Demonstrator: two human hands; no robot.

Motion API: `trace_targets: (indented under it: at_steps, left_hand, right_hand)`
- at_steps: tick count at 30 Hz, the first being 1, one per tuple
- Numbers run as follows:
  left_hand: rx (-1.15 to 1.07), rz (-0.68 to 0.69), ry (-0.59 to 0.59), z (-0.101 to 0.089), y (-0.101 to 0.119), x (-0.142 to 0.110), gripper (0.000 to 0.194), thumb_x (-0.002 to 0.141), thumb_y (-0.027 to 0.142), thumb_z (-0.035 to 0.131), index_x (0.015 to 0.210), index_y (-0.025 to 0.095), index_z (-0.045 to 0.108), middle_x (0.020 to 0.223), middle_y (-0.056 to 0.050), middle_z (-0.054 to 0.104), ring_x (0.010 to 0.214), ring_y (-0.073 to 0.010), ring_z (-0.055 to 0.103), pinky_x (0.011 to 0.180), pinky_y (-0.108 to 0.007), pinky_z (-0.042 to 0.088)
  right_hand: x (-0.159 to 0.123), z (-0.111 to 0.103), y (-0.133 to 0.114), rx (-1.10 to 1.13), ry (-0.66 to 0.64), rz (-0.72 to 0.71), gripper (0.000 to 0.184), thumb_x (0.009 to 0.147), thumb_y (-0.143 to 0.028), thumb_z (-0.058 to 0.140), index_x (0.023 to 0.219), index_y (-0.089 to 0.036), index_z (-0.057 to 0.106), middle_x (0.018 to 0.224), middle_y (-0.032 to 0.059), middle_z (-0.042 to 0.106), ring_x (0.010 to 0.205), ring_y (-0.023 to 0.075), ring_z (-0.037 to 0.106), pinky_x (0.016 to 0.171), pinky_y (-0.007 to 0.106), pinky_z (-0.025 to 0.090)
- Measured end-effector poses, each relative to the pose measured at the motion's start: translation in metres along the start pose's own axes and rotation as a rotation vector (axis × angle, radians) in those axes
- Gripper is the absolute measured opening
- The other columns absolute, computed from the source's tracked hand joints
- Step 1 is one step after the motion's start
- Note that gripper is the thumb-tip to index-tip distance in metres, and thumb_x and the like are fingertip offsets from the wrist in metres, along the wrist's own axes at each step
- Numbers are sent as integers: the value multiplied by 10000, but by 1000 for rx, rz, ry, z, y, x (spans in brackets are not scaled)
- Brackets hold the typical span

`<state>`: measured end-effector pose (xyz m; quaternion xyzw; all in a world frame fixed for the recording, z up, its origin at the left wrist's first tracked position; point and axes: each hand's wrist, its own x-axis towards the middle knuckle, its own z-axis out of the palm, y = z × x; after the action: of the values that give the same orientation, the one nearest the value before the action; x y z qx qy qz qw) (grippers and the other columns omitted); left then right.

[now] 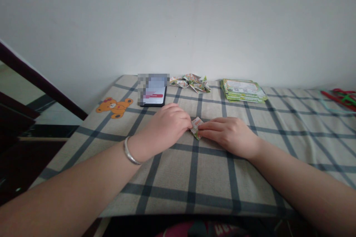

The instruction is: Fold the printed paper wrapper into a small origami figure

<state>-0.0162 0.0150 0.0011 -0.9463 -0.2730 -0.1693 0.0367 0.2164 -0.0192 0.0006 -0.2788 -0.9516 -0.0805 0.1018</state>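
Note:
A small folded piece of printed paper (196, 123), white with orange and green print, lies on the checked cloth between my two hands. My left hand (171, 123), with a silver bangle at the wrist, has its fingers closed at the paper's left edge; the fingertips are partly hidden. From the other side, my right hand (226, 132) presses its closed fingers on the paper's right part. Several folded paper pieces (191, 81) with similar print lie in a heap behind the hands. A stack of green and white printed sheets (243, 90) rests to their right.
A phone (154, 94) with its screen lit, partly blurred out, lies at the back left. Beside it is a flat orange bear figure (114, 107). Red and green items (345, 98) sit at the far right. A white wall (194, 22) rises behind the table (172, 185).

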Motion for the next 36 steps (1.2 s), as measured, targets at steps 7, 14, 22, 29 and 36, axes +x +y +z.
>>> trace_targets:
  at_steps: [7, 14, 22, 29, 36]
  left_hand:
    - [68, 7, 8, -1, 3, 1, 161, 924, 218, 550, 888, 202, 707, 874, -6, 705, 897, -184, 615, 880, -375, 420]
    - [114, -23, 0, -2, 4, -1, 83, 872, 223, 629, 848, 202, 705, 867, 6, 707, 890, -186, 627, 979, -418, 389]
    - [105, 44, -5, -1, 1, -5, 108, 891, 202, 597, 903, 200, 704, 923, 2, 714, 943, -185, 618, 971, -395, 399]
    - [-3, -11, -4, -4, 0, -4, 107, 876, 182, 607, 886, 202, 711, 907, 8, 713, 912, -174, 629, 941, -383, 419]
    - [-17, -13, 1, -1, 1, -4, 121, 890, 236, 600, 878, 193, 713, 891, -9, 706, 901, -185, 624, 914, -381, 437]
  right_hand:
    - [1, 1, 0, 13, 8, 13, 261, 979, -231, 448, 1073, -178, 685, 1081, 66, 717, 915, 198, 676, 761, 323, 537]
    - [1, -2, 1, 27, -18, 53, 190, 931, -172, 527, 1008, -194, 700, 981, 60, 705, 840, 174, 656, 716, 292, 511]
    - [-2, -4, 0, 63, -16, 59, 183, 923, -160, 541, 1009, -198, 699, 963, 60, 696, 865, 169, 647, 754, 283, 514]
    - [-2, -3, 1, 111, 21, 79, 190, 909, -137, 539, 958, -203, 710, 927, 55, 700, 848, 161, 652, 752, 275, 519]
    - [-3, -1, -1, 71, 9, 127, 205, 862, -114, 521, 958, -169, 693, 941, 77, 696, 836, 194, 654, 729, 315, 528]
